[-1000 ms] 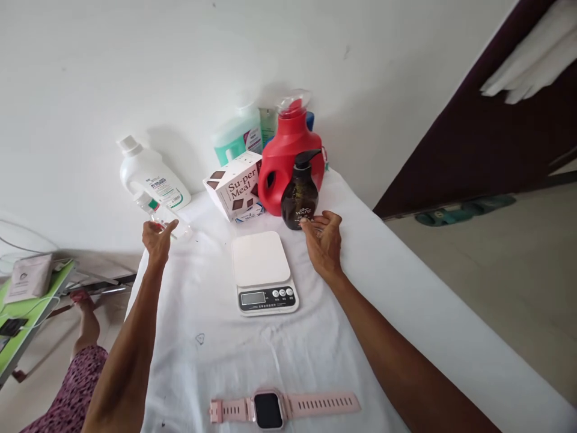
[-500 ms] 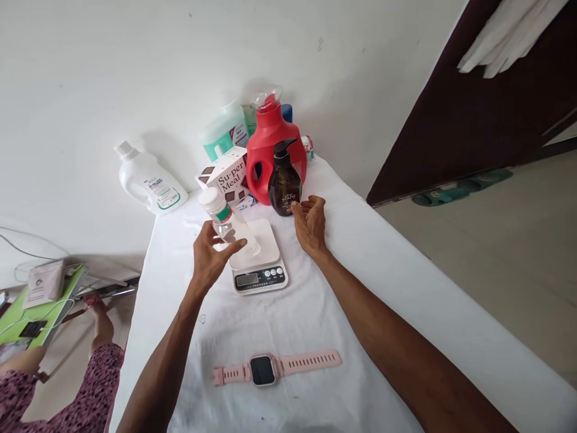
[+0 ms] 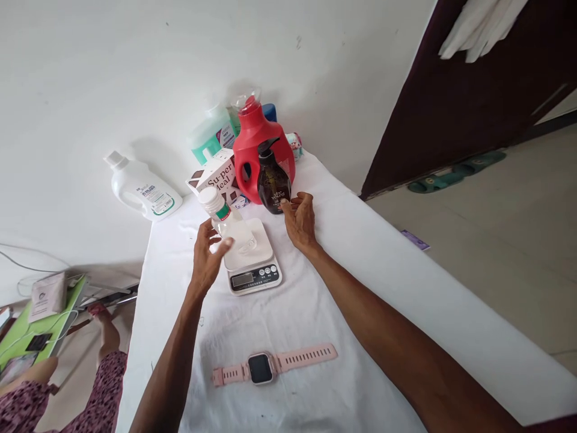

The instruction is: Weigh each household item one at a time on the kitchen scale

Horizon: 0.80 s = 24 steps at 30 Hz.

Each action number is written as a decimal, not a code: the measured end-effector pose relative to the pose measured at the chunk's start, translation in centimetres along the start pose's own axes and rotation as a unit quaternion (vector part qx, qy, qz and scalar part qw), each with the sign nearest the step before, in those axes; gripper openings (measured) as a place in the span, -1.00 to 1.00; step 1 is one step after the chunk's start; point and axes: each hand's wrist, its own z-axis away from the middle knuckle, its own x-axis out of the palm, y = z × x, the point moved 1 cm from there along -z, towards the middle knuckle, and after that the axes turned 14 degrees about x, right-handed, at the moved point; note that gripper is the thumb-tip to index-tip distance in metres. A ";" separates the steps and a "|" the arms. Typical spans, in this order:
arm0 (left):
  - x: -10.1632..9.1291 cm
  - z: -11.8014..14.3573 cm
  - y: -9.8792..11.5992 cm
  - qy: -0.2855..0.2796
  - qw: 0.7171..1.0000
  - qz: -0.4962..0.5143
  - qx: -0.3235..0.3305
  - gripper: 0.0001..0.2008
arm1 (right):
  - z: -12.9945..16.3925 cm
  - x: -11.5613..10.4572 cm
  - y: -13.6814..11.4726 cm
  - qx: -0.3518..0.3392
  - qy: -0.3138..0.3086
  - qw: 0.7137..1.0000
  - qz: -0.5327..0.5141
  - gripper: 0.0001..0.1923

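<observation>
A clear bottle (image 3: 237,231) with a white cap and a green-and-red label stands on a white kitchen scale (image 3: 255,279). My left hand (image 3: 210,252) is around its left side, thumb and fingers spread, the thumb a little off the bottle. Some left fingertips are hidden behind it. At the back, a dark brown pump bottle (image 3: 274,183) stands in front of a red jug (image 3: 264,135). The thumb of my right hand (image 3: 301,222) rests at the pump bottle's lower right front. The other right fingers are loosely bent beside it, not wrapped round it.
A pink-strapped watch (image 3: 260,368) lies on the white tablecloth near me. Behind stand a "Su-per Meal" box (image 3: 219,174), a green-and-white jug (image 3: 210,141) and a white detergent bottle (image 3: 142,186). A person's legs (image 3: 106,367) and a green table (image 3: 51,325) are at left.
My left thumb has drawn back from the clear bottle and the hand has loosened. My right hand stays at the pump bottle. The whole view has shifted slightly.
</observation>
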 end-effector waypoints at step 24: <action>-2.2 3.3 -8.4 0.108 0.986 -0.046 -0.120 -0.58 | 0.0 -0.3 0.0 -0.019 0.000 0.999 0.033 -0.51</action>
